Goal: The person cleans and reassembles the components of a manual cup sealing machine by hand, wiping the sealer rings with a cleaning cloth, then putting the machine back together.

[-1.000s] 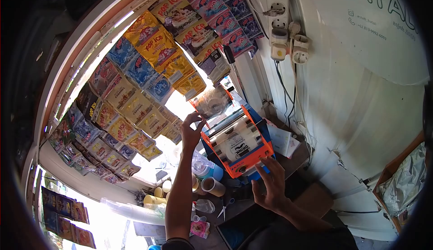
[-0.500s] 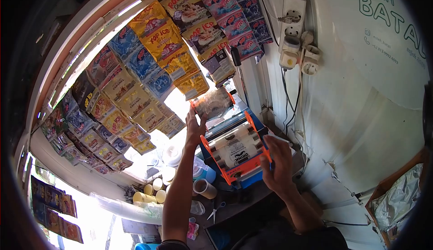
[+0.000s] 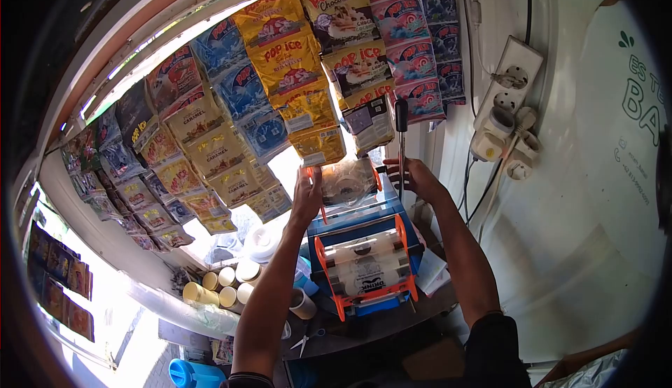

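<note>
Left hand [image 3: 308, 195] lies open on the film roll [image 3: 346, 181], right hand [image 3: 413, 176] grips its far end by the lever [image 3: 401, 136]; likely light, slippery, best held endwise.

Strips of glossy yellow and blue drink-powder sachets [image 3: 280, 87] hang overhead. A white power strip [image 3: 505, 101] with plugs sits on the white wall. Cream paper cups [image 3: 217, 283] crowd together below, silver scissors [image 3: 302, 341] lying on the dark counter [image 3: 364, 335].

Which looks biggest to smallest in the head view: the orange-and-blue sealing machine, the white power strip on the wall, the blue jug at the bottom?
1. Sealing machine, clearly largest.
2. Power strip.
3. Blue jug, smallest, though it is partly cut off and the lens distorts the edges, so its rank against the strip is unsure.
</note>
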The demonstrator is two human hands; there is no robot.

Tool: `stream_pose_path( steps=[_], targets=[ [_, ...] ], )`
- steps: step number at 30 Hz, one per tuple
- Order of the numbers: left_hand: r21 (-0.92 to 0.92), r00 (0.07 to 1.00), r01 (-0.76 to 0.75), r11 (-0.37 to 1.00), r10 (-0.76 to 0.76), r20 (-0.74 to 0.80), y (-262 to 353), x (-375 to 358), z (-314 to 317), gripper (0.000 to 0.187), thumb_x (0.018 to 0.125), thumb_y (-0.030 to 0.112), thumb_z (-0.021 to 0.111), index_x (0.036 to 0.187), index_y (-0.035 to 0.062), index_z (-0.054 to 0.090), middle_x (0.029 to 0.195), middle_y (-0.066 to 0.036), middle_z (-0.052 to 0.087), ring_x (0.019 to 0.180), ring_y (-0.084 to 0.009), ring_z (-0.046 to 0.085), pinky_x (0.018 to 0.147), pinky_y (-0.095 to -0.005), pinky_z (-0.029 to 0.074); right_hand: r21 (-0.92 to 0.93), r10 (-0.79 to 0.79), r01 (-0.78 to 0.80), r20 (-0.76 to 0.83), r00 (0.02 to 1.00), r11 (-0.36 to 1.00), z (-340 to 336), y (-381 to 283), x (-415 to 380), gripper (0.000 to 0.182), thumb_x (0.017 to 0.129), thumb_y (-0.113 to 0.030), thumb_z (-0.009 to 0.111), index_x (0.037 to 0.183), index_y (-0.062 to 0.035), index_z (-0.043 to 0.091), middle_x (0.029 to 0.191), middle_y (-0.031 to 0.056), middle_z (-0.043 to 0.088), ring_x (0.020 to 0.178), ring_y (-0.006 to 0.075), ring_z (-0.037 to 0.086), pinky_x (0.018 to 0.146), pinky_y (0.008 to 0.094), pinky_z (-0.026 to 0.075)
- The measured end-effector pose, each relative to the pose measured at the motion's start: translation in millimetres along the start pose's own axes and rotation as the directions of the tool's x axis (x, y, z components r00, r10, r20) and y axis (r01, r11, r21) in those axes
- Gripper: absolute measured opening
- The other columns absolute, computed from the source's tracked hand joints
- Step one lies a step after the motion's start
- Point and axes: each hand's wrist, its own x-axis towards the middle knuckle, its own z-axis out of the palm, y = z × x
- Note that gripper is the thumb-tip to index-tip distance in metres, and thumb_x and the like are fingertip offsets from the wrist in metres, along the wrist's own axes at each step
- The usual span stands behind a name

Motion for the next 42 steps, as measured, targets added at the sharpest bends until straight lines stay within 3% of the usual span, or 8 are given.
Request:
stream_pose_path(
  steps=[5, 8, 27, 31, 34, 35, 39, 42],
  targets=[
    [0.048, 0.995, 0.078, 0.996, -0.081, 0.056, -4, 4, -1, 0.047, 0.099, 0.035, 0.041, 0.123, -0.0055, 0.040, 0.105, -0.023, 0.049, 0.102, -0.0359, 0.052, 0.094, -0.0429, 0.039, 0.254, 0.020, 0.076, -0.355, 0.935, 0.964, 18, 1, -12, 0.060, 0.091, -0.056, 0.051, 0.125, -0.0068, 0.056, 0.108, 0.0086, 0.061, 0.090, 0.0146, 0.061, 0.076, 0.0298, 0.046],
    [0.006, 0.961, 0.250, 0.968, -0.248, 0.125, 17, 9, -7, 0.047, 0.100, 0.032, 0.041, 0.127, -0.0050, 0.037, 0.102, -0.024, 0.054, 0.097, -0.0367, 0.056, 0.091, -0.0434, 0.041, -0.605, -0.757, 0.543, -0.159, 0.634, 0.582, 55, -18, -50, 0.063, 0.071, -0.013, 0.082, 0.128, -0.0068, 0.055, 0.106, 0.0112, 0.063, 0.081, 0.0146, 0.061, 0.067, 0.0288, 0.046],
    [-0.041, 0.996, 0.054, 0.998, -0.051, 0.076, 9, -6, -3, 0.054, 0.098, 0.027, 0.046, 0.132, -0.0102, 0.031, 0.110, -0.028, 0.056, 0.097, -0.0311, 0.057, 0.088, -0.0407, 0.044, -0.896, -0.455, 0.183, -0.025, 0.890, 0.406, 74, -36, 0, 0.027, 0.092, -0.016, 0.060, 0.106, 0.0064, 0.060, 0.083, 0.0238, 0.066, 0.081, 0.0354, 0.067, 0.067, 0.0412, 0.051],
    [-0.290, 0.984, -0.152, 0.945, 0.116, -0.138, 6, -4, -9, 0.070, 0.096, 0.049, 0.044, 0.137, -0.0061, 0.033, 0.126, -0.023, 0.051, 0.120, -0.0298, 0.049, 0.103, -0.0393, 0.035, -0.843, -0.907, 0.388, -0.241, 0.344, 0.371, 79, -31, -46, 0.020, 0.093, -0.016, 0.058, 0.094, 0.0035, 0.061, 0.079, 0.0121, 0.067, 0.072, 0.0218, 0.067, 0.061, 0.0336, 0.052],
    [-0.203, 0.955, 0.160, 0.966, -0.203, -0.216, -3, -9, -18, 0.057, 0.100, 0.043, 0.033, 0.122, -0.0081, 0.047, 0.118, -0.030, 0.055, 0.119, -0.0380, 0.050, 0.102, -0.0434, 0.036, -0.643, -0.747, 0.380, -0.587, 0.314, 0.665, 39, -9, -36, 0.025, 0.096, -0.020, 0.052, 0.086, 0.0015, 0.061, 0.071, 0.0077, 0.062, 0.065, 0.0152, 0.062, 0.057, 0.0317, 0.050],
    [-0.078, 0.930, 0.300, 0.951, -0.310, -0.197, -10, -9, -21, 0.056, 0.101, 0.041, 0.032, 0.117, -0.0094, 0.050, 0.113, -0.032, 0.057, 0.115, -0.0411, 0.053, 0.099, -0.0444, 0.038, -0.502, -0.537, 0.246, -0.592, 0.601, 0.829, 17, 5, -18, 0.033, 0.096, -0.031, 0.051, 0.084, -0.0022, 0.061, 0.069, 0.0046, 0.060, 0.063, 0.0130, 0.058, 0.054, 0.0289, 0.046],
    [0.194, 0.877, 0.476, 0.858, -0.447, -0.178, 6, -3, -30, 0.057, 0.096, 0.042, 0.040, 0.102, -0.0118, 0.058, 0.100, -0.036, 0.061, 0.100, -0.0480, 0.059, 0.090, -0.0475, 0.045, 0.019, 0.317, -0.316, -0.058, 0.947, 0.948, -2, -2, 13, 0.052, 0.090, -0.062, 0.049, 0.083, -0.0117, 0.060, 0.070, -0.0003, 0.058, 0.061, 0.0110, 0.054, 0.056, 0.0234, 0.042],
    [0.315, 0.878, 0.469, 0.825, -0.475, -0.063, -7, 8, -34, 0.063, 0.091, 0.047, 0.047, 0.103, -0.0133, 0.062, 0.102, -0.039, 0.060, 0.103, -0.0474, 0.059, 0.094, -0.0460, 0.045, -0.003, 0.230, -0.230, -0.048, 0.972, 0.973, -12, 22, 49, 0.056, 0.082, -0.071, 0.053, 0.073, -0.0159, 0.055, 0.063, -0.0040, 0.050, 0.055, 0.0082, 0.047, 0.051, 0.0221, 0.035]
  ],
)
